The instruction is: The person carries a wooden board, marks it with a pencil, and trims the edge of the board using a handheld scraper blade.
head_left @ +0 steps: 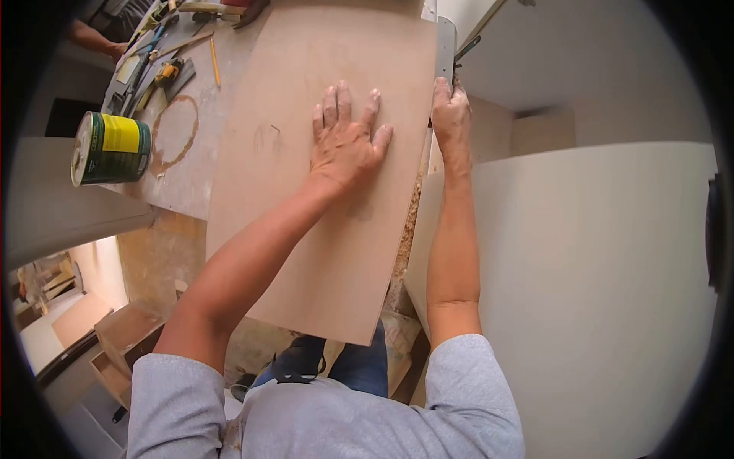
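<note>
A wide, smooth wooden board (306, 222) lies flat across the worktable, its near end overhanging toward my body. My left hand (348, 141) rests palm down on the board's upper face with the fingers spread. At the board's right edge, my right hand (451, 115) is closed around a grey metal hand plane (446, 50), which lies on its side along that edge. Its handle is hidden inside my fist. Pale dust coats the fingertips of both hands. A small dark mark shows on the board left of my left hand.
A green can with a yellow label (115, 149) stands at the table's left edge, beside a brown ring stain. A pencil (215, 61) and several tools lie beyond it. Another person's hand (115, 50) shows at upper left. A large white panel (581, 298) stands to my right.
</note>
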`<state>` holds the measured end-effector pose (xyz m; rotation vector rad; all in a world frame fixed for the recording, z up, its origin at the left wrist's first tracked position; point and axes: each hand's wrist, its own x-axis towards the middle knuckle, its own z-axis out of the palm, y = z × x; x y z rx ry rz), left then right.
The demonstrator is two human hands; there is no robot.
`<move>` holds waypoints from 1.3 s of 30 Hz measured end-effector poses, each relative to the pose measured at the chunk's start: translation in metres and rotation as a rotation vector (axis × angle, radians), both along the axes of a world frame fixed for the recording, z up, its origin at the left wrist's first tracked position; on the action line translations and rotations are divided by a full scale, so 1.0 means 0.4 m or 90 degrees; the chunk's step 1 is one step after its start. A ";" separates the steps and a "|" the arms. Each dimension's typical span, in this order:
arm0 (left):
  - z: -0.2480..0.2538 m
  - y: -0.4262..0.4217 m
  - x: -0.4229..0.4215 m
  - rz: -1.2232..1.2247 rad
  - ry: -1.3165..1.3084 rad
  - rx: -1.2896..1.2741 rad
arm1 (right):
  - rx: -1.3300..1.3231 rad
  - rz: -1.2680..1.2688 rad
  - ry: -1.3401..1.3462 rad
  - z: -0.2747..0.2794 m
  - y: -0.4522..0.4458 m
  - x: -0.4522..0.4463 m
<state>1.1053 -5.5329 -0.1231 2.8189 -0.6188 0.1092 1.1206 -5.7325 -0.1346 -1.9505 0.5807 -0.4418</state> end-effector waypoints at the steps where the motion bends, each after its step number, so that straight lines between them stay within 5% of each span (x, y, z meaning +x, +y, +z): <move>1: 0.001 -0.001 -0.002 -0.001 -0.008 0.002 | 0.003 -0.006 0.006 -0.001 0.014 -0.031; 12: -0.022 0.006 0.005 -0.014 -0.070 -0.036 | -0.008 -0.016 0.021 -0.037 0.156 -0.329; 16: 0.040 -0.001 -0.044 -0.005 -0.011 -0.037 | -0.019 -0.025 0.162 0.013 0.229 -0.465; 29: 0.040 -0.002 -0.064 0.014 0.001 -0.036 | 0.054 -0.007 0.109 0.006 0.465 -0.945; 39: 0.069 -0.002 -0.078 0.015 0.026 -0.016 | 0.298 -0.088 0.143 0.045 0.531 -1.142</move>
